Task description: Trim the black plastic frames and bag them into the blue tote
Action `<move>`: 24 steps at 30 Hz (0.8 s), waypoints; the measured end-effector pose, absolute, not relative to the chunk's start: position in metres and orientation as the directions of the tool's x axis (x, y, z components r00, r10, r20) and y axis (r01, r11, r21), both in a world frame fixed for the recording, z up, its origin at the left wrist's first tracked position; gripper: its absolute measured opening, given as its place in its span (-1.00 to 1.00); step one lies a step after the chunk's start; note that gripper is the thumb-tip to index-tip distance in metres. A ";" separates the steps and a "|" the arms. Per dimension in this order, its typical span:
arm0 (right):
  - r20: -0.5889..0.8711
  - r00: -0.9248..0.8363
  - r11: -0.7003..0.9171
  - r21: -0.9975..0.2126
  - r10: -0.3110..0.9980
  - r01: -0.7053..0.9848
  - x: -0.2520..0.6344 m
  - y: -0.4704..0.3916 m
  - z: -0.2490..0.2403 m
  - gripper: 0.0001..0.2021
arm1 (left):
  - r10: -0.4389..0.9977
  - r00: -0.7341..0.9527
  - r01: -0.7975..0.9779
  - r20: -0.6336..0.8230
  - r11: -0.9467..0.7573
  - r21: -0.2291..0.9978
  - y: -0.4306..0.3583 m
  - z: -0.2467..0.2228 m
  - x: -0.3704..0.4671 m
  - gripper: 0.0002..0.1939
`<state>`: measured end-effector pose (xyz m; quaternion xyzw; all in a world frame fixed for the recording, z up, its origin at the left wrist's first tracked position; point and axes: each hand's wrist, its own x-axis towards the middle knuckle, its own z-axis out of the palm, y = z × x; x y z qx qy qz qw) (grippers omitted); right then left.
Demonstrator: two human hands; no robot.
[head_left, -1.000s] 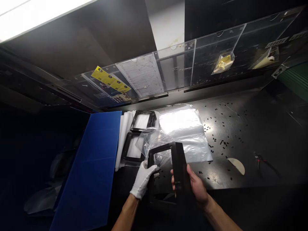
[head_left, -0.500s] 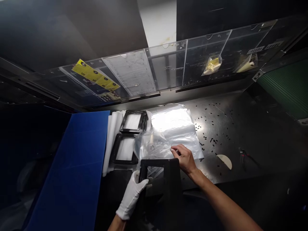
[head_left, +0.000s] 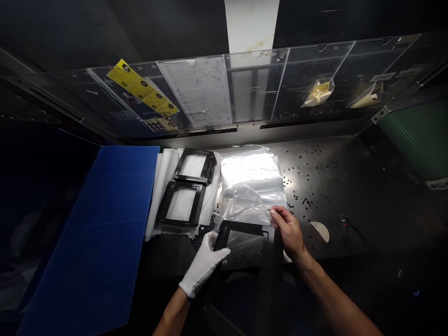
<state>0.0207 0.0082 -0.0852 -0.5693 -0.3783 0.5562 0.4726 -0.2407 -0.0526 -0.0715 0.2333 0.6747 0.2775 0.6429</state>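
White-gloved left hand (head_left: 205,266) grips left edge of rigid black rectangular frame (head_left: 245,242) at near table (head_left: 367,186) edge. Bare right hand (head_left: 289,231) pinches crinkled clear plastic bag (head_left: 250,184) mouth, just above frame. Two matching frames (head_left: 185,186) rest on white foam beside ribbed blue sheet (head_left: 105,233).

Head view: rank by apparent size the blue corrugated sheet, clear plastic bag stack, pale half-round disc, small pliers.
1. Blue corrugated plastic sheet, though nearness to the camera enlarges it.
2. Clear plastic bag stack.
3. Pale half-round disc and small pliers: look alike, unranked.
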 end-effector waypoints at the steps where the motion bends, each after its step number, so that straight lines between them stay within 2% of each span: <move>1: -0.240 0.100 -0.233 -0.970 0.966 -0.073 0.023 0.007 -0.086 -0.69 | 0.667 -0.050 -0.042 -0.743 0.742 0.669 -0.053 -0.070 -0.238 -0.40; 7: 0.024 0.037 0.020 -0.995 0.999 0.095 0.038 -0.002 -0.080 -0.86 | 0.629 -0.010 0.004 -0.777 0.778 0.629 -0.057 -0.065 -0.230 -0.38; 11: 0.123 0.012 0.118 -0.975 0.992 0.189 0.047 -0.010 -0.074 -0.89 | 0.616 -0.008 0.054 -0.787 0.787 0.615 -0.059 -0.063 -0.227 -0.38; 17: 0.192 0.059 0.166 -0.940 0.980 0.298 0.063 -0.027 -0.083 -0.91 | 0.618 -0.054 0.080 -0.784 0.786 0.614 -0.061 -0.068 -0.216 -0.39; 24: 0.165 0.072 0.129 -0.926 0.984 0.354 0.078 -0.041 -0.083 -0.87 | 0.617 -0.143 0.042 -0.773 0.785 0.619 -0.072 -0.082 -0.199 -0.33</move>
